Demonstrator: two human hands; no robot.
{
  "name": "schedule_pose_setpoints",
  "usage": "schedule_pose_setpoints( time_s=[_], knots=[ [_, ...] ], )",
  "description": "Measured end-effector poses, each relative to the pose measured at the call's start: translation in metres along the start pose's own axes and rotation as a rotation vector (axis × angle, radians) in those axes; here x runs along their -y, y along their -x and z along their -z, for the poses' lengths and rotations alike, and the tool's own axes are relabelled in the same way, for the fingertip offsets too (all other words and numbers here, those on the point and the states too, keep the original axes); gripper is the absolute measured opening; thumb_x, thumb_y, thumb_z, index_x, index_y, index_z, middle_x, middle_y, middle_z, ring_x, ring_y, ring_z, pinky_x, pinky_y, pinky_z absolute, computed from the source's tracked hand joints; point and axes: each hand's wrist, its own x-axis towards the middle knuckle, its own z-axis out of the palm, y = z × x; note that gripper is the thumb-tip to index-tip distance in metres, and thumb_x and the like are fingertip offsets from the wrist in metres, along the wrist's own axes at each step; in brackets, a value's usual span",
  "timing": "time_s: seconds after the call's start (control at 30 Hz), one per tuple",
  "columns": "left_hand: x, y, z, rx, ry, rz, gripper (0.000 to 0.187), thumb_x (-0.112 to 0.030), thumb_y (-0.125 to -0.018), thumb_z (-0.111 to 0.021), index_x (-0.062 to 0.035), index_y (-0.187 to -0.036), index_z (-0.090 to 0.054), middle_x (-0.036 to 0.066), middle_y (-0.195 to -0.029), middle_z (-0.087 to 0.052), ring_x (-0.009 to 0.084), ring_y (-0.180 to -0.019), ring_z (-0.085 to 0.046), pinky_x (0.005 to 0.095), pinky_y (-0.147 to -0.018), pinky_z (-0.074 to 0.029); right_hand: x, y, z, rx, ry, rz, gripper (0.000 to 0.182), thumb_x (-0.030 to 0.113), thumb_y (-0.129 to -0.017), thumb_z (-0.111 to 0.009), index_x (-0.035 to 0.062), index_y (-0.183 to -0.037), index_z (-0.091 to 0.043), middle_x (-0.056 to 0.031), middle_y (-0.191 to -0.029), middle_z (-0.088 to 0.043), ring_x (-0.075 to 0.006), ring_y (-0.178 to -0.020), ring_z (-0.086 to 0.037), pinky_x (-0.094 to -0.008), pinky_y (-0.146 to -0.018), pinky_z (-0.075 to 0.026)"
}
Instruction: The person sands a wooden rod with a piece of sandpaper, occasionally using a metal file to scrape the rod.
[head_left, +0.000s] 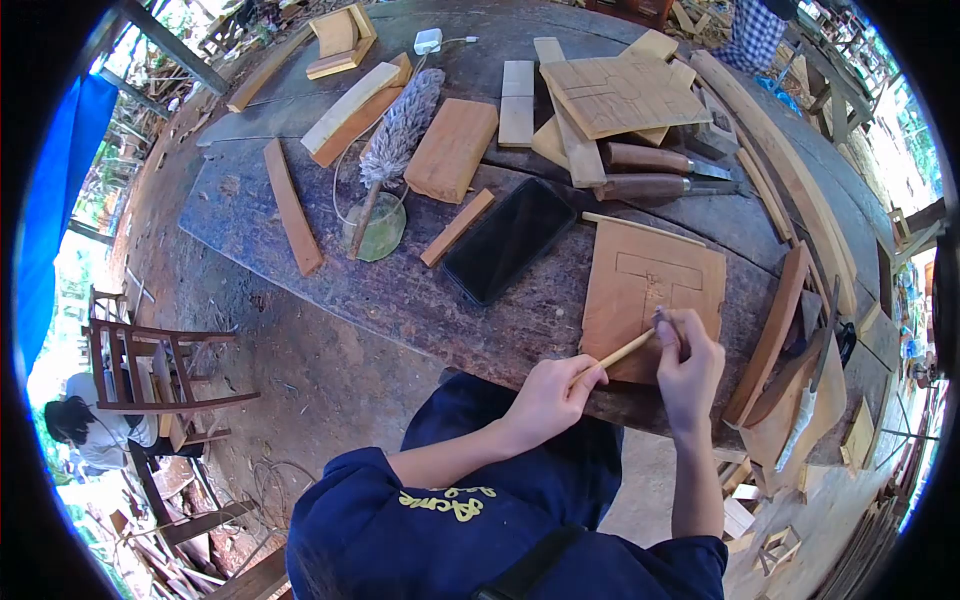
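Note:
Between the fingers of my left hand (555, 395) is a thin, light wooden stick (628, 348), slanting up to the right. My right hand (688, 365) pinches at the stick's upper end, where a small dark tip shows; the fingers partly hide it. Both hands are just over the near edge of a square wooden board (610, 300). Pencil-like lines form an angular shape on this board, with a rough or carved patch in the middle. To its left lies a black phone (510, 240). Beyond it are two wooden-handled chisels (645, 187).
The worn wooden table (330, 290) also bears a marked panel (625, 92) on stacked wood, a wooden block (452, 150), a fluffy grey duster (402, 125) and a white charger (428, 41). Curved wood pieces (770, 335) line the right side. A person (90, 425) is by a wooden chair (175, 370).

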Motion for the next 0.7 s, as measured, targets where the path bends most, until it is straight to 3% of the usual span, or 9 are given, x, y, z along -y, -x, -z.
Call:
schedule_pose_setpoints(
  time_s=[0.17,0.23,0.3,0.37,0.43,0.53,0.6,0.63,0.7],
  knots=[
    [0.002,0.0,-0.004,-0.033,0.013,-0.025,0.022,-0.017,-0.102,-0.056,-0.0001,-0.097,-0.07,0.011,-0.065,-0.06,0.0146,-0.056,-0.056,0.0309,-0.054,-0.042,0.007,0.007,0.0,0.098,0.015,0.042,0.004,0.006,-0.092,-0.065,0.0049,-0.096,-0.068,-0.0177,-0.078,-0.069,-0.0287,-0.069,-0.073,-0.0353,-0.063,-0.052],
    [0.002,0.002,-0.003,-0.011,0.011,0.008,0.022,-0.017,-0.102,-0.057,-0.0003,-0.097,-0.07,0.01,-0.064,-0.059,0.0142,-0.055,-0.056,0.031,-0.053,-0.041,0.005,-0.008,0.01,0.056,0.097,-0.127,0.005,0.007,-0.092,-0.065,0.0046,-0.096,-0.068,-0.0176,-0.077,-0.07,-0.0278,-0.069,-0.073,-0.0348,-0.062,-0.052],
    [0.001,0.002,-0.004,-0.048,0.013,-0.041,0.021,-0.016,-0.102,-0.057,-0.0006,-0.098,-0.07,0.01,-0.064,-0.059,0.0127,-0.054,-0.054,0.0303,-0.052,-0.04,-0.008,-0.009,0.004,-0.045,-0.042,-0.064,0.007,0.008,-0.092,-0.066,0.0042,-0.097,-0.068,-0.017,-0.077,-0.07,-0.0283,-0.071,-0.073,-0.0347,-0.063,-0.052],
    [0.001,0.002,-0.006,-0.062,0.024,-0.04,0.021,-0.016,-0.102,-0.057,-0.0006,-0.098,-0.07,0.01,-0.064,-0.059,0.0118,-0.054,-0.053,0.0299,-0.052,-0.039,0.011,0.004,0.002,0.079,0.016,-0.048,0.006,0.008,-0.092,-0.066,0.0038,-0.097,-0.068,-0.0167,-0.076,-0.07,-0.0283,-0.073,-0.074,-0.0346,-0.063,-0.052],
    [0.001,0.002,-0.007,-0.066,0.031,-0.032,0.02,-0.016,-0.102,-0.057,-0.0007,-0.098,-0.07,0.009,-0.063,-0.058,0.011,-0.054,-0.051,0.0295,-0.052,-0.039,0.007,0.018,-0.01,0.07,-0.074,0.049,0.007,0.007,-0.091,-0.067,0.0048,-0.098,-0.068,-0.0161,-0.08,-0.071,-0.0305,-0.077,-0.074,-0.036,-0.065,-0.053],
    [0.0,0.003,-0.005,-0.052,0.035,-0.006,0.02,-0.016,-0.102,-0.057,-0.0006,-0.098,-0.07,0.008,-0.062,-0.056,0.0095,-0.054,-0.049,0.0289,-0.051,-0.037,-0.003,0.002,0.001,0.118,0.034,-0.119,0.008,0.009,-0.092,-0.068,0.0066,-0.099,-0.068,-0.0159,-0.079,-0.071,-0.0322,-0.078,-0.073,-0.0377,-0.066,-0.053],
    [-0.003,0.001,-0.003,-0.035,0.015,-0.002,0.019,-0.014,-0.1,-0.057,-0.0007,-0.094,-0.069,0.015,-0.063,-0.06,0.0252,-0.051,-0.056,0.0375,-0.051,-0.041,-0.014,-0.009,-0.001,-0.113,0.049,-0.004,0.007,0.011,-0.092,-0.068,0.0086,-0.099,-0.067,-0.0157,-0.074,-0.069,-0.0319,-0.07,-0.071,-0.0389,-0.061,-0.051],
    [-0.002,0.002,-0.003,-0.039,0.015,-0.004,0.019,-0.014,-0.1,-0.057,-0.0007,-0.094,-0.069,0.015,-0.063,-0.06,0.0252,-0.051,-0.056,0.0375,-0.051,-0.041,-0.009,-0.007,0.0,-0.112,0.047,0.0,0.007,0.011,-0.092,-0.068,0.0086,-0.099,-0.067,-0.0157,-0.074,-0.069,-0.0319,-0.07,-0.071,-0.0389,-0.061,-0.051],
    [0.0,0.003,-0.005,-0.046,0.024,0.011,0.021,-0.016,-0.102,-0.056,-0.0005,-0.098,-0.07,0.007,-0.061,-0.054,0.0091,-0.054,-0.047,0.0291,-0.05,-0.035,0.01,0.007,0.0,0.08,0.118,-0.106,0.006,0.012,-0.093,-0.066,0.0097,-0.098,-0.066,-0.0166,-0.073,-0.067,-0.0325,-0.067,-0.07,-0.0404,-0.06,-0.05]
  ],
)
